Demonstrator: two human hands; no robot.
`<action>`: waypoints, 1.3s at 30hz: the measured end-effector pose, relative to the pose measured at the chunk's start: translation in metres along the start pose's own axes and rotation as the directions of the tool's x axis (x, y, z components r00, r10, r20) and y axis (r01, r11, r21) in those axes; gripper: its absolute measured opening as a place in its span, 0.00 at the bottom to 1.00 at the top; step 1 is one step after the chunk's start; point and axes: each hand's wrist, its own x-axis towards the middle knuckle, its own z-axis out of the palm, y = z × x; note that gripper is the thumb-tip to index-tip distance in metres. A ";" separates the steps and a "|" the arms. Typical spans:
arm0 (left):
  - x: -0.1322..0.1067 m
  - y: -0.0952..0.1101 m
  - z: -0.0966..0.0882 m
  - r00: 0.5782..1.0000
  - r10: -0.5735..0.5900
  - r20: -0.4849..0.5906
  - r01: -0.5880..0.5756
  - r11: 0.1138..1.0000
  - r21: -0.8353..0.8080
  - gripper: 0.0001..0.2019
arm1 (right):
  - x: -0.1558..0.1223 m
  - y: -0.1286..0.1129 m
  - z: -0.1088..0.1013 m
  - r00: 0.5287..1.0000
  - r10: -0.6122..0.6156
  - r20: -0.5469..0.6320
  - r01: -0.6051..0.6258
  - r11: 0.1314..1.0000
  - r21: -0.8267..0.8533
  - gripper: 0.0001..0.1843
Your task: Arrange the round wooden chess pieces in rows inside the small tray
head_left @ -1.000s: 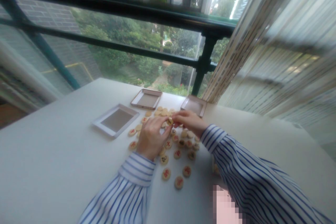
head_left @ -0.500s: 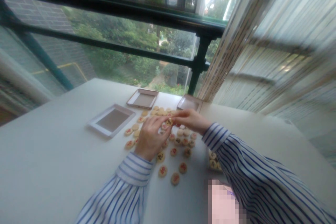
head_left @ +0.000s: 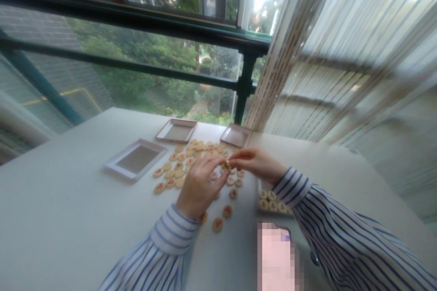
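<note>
Between my two hands is a round Chinese chess piece (head_left: 226, 166) with a black character facing me. My left hand (head_left: 200, 184) pinches it from the left, thumb below and index finger above. At its right edge, the fingertips of my right hand (head_left: 261, 164) are closed on it too. Under and around the hands lie many wooden chess pieces, some face down, others with red or black characters, such as a red-marked piece (head_left: 217, 224) in front. An open box (head_left: 262, 213) with black-marked pieces in rows is partly hidden by my right forearm.
A shallow white box part (head_left: 114, 169) lies on the table's left side. Two more shallow trays stand at the back: one tray (head_left: 175, 141) near the middle and another tray (head_left: 223, 140) by the curtain (head_left: 273, 72). A pixelated object (head_left: 276, 254) lies at the near edge.
Both hands have shifted slightly right over the pieces, the chess piece still between them. The view has turned a little, and more of the box under my right forearm shows.
</note>
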 end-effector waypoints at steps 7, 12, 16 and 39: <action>-0.013 0.025 0.004 0.970 -0.184 0.162 0.212 0.960 -0.184 0.13 | -0.035 0.018 0.003 0.996 -0.059 -0.059 0.064 0.994 0.093 0.17; -0.019 0.038 0.012 0.912 -0.282 0.297 0.383 0.845 -0.373 0.12 | -0.058 0.029 0.005 0.992 -0.031 -0.125 0.047 0.991 0.122 0.18; -0.018 0.045 0.018 0.845 -0.328 0.422 0.518 0.698 -0.494 0.14 | -0.072 0.031 0.005 0.985 -0.034 -0.167 0.054 0.992 0.117 0.17; -0.010 0.089 0.061 0.740 -0.394 0.545 0.666 0.313 -0.677 0.12 | -0.130 0.043 -0.022 0.910 -0.299 -0.287 0.179 0.908 -0.380 0.14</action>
